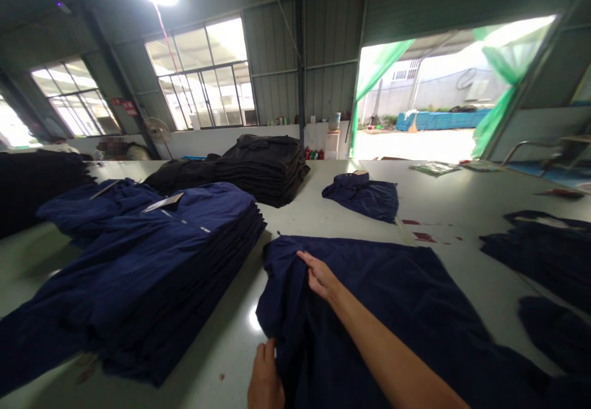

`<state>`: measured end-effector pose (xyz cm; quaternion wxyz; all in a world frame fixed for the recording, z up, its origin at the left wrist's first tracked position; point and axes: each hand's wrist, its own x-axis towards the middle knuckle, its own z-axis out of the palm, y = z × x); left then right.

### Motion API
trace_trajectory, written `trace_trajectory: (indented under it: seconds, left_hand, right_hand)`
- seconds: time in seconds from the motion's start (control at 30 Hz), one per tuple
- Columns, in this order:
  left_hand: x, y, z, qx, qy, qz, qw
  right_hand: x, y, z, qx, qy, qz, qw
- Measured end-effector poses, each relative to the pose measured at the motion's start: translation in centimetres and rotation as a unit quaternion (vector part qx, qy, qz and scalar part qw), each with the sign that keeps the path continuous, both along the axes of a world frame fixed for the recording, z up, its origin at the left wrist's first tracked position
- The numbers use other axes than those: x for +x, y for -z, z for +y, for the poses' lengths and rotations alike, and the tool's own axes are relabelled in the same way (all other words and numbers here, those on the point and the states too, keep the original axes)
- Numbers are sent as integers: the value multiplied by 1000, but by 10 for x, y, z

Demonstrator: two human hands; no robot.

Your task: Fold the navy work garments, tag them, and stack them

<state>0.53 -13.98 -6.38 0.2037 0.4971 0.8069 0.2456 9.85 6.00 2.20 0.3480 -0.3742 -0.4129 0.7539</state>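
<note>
A dark navy jacket [378,292] lies spread over the table in front of me, its left part bunched into folds. Near its upper left corner, my right hand [319,275] pinches the cloth, the index finger stretched along the fabric. Lower down, at the jacket's left edge, my left hand [266,377] has its fingers curled round the cloth; part of that hand is cut off by the bottom of the view. To the left stands a neat stack of navy jackets [152,261], a paper tag [162,202] lying on the top one.
A pile of black garments [265,166] stands behind the navy stack. A bundled navy piece [362,196] lies further back on the pale table [295,209]. More dark clothing [545,252] is at the right, with plastic packets [435,167] near the far edge.
</note>
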Motion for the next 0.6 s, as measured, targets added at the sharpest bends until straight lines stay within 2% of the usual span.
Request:
trace_trajectory:
  seconds: [0.03,0.1,0.17,0.23,0.3,0.37,0.4,0.43,0.5,0.53,0.6]
  left_hand:
    - [-6,-3,-1,38,-17,3,999]
    - [-16,-15,-3,102,-42,11,994]
    - [-26,-33,-3,104,-14,6,994]
    - [-35,-52,-1,34,87,-47,994]
    - [-40,-64,8,-62,189,-133,971]
    - [-39,-68,26,-80,207,-158,962]
    - [-35,-67,38,-56,192,-129,971]
    - [-28,-65,52,-22,174,-80,981]
    - [-8,-57,80,29,163,16,986]
    - [4,-52,93,34,175,45,983]
    - [27,-42,109,11,225,85,971]
  right_hand:
    - [17,-13,-2,27,24,25,999]
    - [64,-30,-15,127,63,72,987]
    - [124,-32,-38,184,74,12,980]
    - [187,-16,-67,188,49,-117,974]
    - [242,9,-94,142,-47,-271,951]
    - [279,34,-109,82,-127,-380,912]
    - [290,43,-112,74,-151,-427,889]
    - [296,49,-113,95,-153,-458,870]
    - [295,53,-109,179,-106,-521,828]
    - [291,53,-107,231,-62,-550,800]
    - [278,52,-102,263,-10,-642,720]
